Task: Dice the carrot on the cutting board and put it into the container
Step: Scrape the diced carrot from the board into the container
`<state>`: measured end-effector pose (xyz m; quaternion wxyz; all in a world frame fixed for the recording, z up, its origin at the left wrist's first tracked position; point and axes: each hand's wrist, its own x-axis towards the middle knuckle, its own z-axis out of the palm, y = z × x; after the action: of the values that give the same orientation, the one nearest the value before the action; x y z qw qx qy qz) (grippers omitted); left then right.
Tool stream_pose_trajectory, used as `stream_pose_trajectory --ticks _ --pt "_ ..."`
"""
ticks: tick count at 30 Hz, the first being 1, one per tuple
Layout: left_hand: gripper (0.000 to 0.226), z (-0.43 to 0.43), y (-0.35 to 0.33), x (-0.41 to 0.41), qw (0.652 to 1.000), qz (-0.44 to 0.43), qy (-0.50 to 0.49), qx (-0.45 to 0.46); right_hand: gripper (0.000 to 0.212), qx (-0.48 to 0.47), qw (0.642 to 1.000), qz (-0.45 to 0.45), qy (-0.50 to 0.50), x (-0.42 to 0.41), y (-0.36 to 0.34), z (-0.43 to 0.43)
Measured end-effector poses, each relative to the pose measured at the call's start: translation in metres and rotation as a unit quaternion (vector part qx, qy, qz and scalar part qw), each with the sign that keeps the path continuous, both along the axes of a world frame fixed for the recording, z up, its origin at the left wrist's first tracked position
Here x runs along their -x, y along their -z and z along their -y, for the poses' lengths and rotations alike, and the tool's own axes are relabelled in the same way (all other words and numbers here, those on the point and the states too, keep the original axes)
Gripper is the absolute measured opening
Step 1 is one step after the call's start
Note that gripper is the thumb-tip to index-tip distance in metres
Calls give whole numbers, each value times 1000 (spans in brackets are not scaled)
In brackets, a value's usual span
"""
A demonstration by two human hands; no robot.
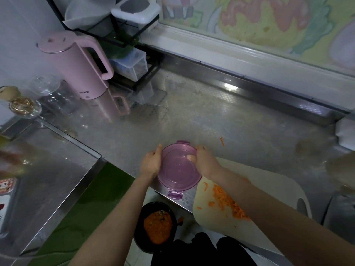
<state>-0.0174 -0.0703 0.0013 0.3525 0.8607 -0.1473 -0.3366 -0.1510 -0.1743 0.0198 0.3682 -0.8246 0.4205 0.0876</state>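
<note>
Nearest me, a black bowl (155, 225) of orange scraps sits below the desk's (211, 116) near edge. Just above it, the fingers of the left hand (151, 164) and right hand (203, 162) clasp the round, translucent purple container (178, 169) by its rim. Dicing looks done: fine, moist carrot (228, 202) lies heaped on the smooth pale cutting board (259, 181) at the near-right edge, so next I'd free the clip tabs, lid seemingly on, then scrape the dice in.

There was one left hand (151, 163) and one right hand (205, 162), one purple lidded container (179, 167), one white cutting board (209, 217), one pile of diced carrot (224, 200), one pink kettle (76, 68) and one black bowl (136, 227).
</note>
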Motion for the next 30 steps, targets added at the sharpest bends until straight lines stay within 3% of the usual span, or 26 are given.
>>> stream_pose_trajectory --ticks 5,10,15,19,25,30 --pt "53 -3 -2 3 998 43 -37 -3 47 -1 1000 0 6 3 3 -3" --pt "38 -9 -8 6 993 -24 -82 78 47 1 999 16 29 6 3 -2" --pt "32 -29 -11 17 990 -67 -82 89 52 22 996 41 80 15 8 -4" --pt "24 -30 -13 21 985 -29 -119 125 48 12 993 57 99 15 10 -7" --pt "19 -26 -27 29 987 6 -103 126 47 28 997 43 57 19 11 -5" --pt "23 -27 -26 24 983 -47 -111 141 49 20 997 73 33 21 11 -4"
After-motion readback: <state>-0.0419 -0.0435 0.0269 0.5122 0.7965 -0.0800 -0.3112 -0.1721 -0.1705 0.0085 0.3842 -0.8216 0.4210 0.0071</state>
